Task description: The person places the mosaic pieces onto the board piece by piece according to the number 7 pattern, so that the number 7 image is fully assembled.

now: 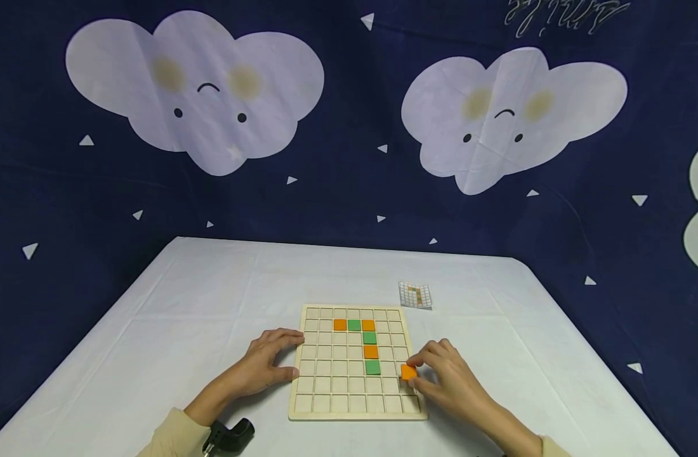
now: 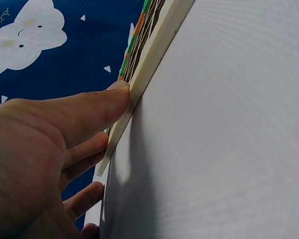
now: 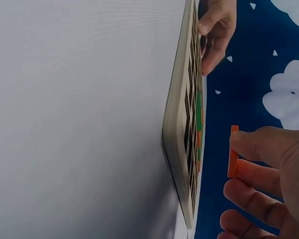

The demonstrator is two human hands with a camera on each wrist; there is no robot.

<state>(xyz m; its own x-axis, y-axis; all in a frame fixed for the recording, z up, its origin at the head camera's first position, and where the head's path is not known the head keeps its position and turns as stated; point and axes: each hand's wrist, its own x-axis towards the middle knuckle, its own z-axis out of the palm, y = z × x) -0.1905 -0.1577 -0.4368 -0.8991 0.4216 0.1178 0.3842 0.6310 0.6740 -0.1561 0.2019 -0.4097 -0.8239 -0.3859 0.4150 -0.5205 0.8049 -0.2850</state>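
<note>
A wooden grid board (image 1: 332, 386) lies on the table with orange and green square tiles in some of its cells. Three tiles, orange (image 1: 340, 325), green (image 1: 354, 325) and orange (image 1: 368, 325), form a row near the top; a column of green, orange and green runs down from its right end. My left hand (image 1: 266, 360) rests at the board's left edge, fingers extended, thumb (image 2: 97, 112) against the rim. Over the board's right edge my right hand (image 1: 448, 377) pinches an orange square tile (image 3: 233, 152) between thumb and finger, held above the surface.
Behind the board's upper right corner lies a small pattern card (image 1: 415, 295) printed with a grid. A white cloth (image 1: 212, 292) covers the table. A dark blue curtain (image 1: 349, 209) with clouds hangs behind it. A black device (image 1: 231, 437) sits at my left wrist.
</note>
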